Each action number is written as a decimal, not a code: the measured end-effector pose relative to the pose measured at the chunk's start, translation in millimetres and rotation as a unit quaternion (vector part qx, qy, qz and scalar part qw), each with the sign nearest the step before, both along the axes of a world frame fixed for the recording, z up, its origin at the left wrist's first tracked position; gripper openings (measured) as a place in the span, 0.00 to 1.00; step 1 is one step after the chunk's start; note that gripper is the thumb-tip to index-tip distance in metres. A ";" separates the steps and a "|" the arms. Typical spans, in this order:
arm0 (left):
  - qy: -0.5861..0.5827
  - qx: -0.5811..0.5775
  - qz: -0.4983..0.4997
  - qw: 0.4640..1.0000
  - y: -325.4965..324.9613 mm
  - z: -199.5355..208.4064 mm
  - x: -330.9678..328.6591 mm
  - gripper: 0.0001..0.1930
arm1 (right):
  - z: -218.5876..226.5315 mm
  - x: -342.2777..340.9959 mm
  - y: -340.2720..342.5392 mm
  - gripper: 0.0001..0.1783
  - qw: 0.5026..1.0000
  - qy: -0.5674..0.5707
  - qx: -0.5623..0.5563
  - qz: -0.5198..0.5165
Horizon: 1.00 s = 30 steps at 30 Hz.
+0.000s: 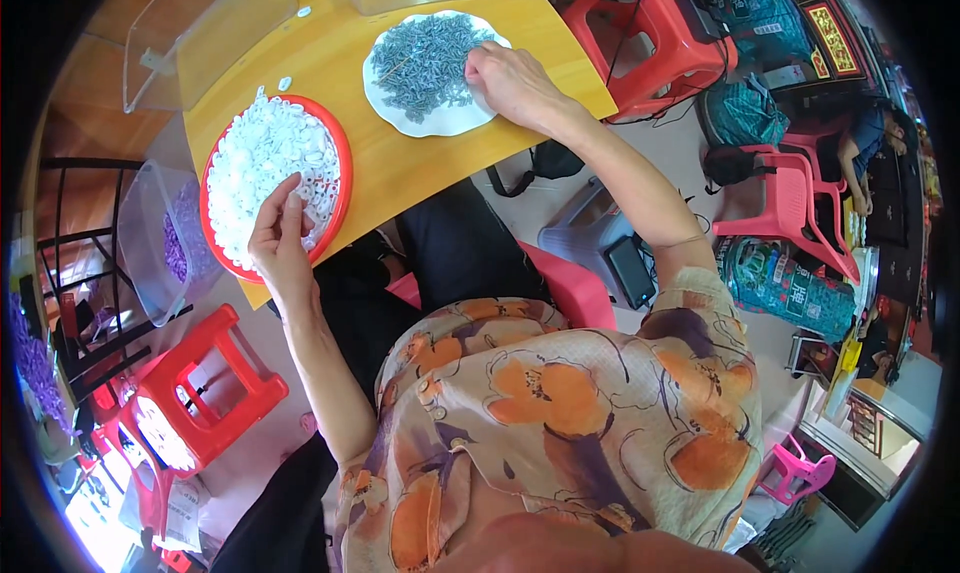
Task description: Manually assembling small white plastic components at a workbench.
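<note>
My left hand (283, 235) is over the near side of a round red tray (345, 168), its thumb and fingers drawn together. Small white plastic pieces (262, 153) are heaped in that tray. Whatever the left fingertips pinch is too small to make out. At the right edge of a white scalloped plate (432, 130), my right hand (512, 85) has its fingers closed down beside the pile. Many slim grey pieces (425, 63), screw-like in shape, cover the plate. What the right fingers hold is hidden.
Both containers stand on a yellow table (385, 178). Clear plastic bins (205, 33) line its far side. Left of it is a clear tub (150, 243) with purple pieces. Red stools (215, 388) stand at left and far right; a grey box (590, 228) is at right. Another person (868, 148) sits far right.
</note>
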<state>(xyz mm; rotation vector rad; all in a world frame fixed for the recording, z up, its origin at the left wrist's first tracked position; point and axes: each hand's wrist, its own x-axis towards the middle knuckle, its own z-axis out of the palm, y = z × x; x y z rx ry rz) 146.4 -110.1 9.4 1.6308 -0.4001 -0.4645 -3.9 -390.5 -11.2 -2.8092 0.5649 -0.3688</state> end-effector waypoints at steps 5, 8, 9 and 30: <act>0.084 -0.068 -0.005 0.994 6.0 -6.1 -0.8 0.09 | 13.4 -5.3 5.6 0.05 0.997 0.036 0.062 0.034; 0.115 -0.075 -0.001 0.990 8.1 -5.9 -1.6 0.09 | -4.2 6.7 -1.3 0.06 0.997 0.044 0.049 0.041; 0.123 -0.081 -0.001 0.989 8.8 -5.9 -2.1 0.09 | -9.9 11.1 -2.5 0.06 0.997 0.036 0.052 0.038; 0.205 -0.141 -0.054 0.967 12.7 8.1 -32.7 0.07 | 55.6 20.2 98.9 0.04 0.886 -0.059 0.443 0.127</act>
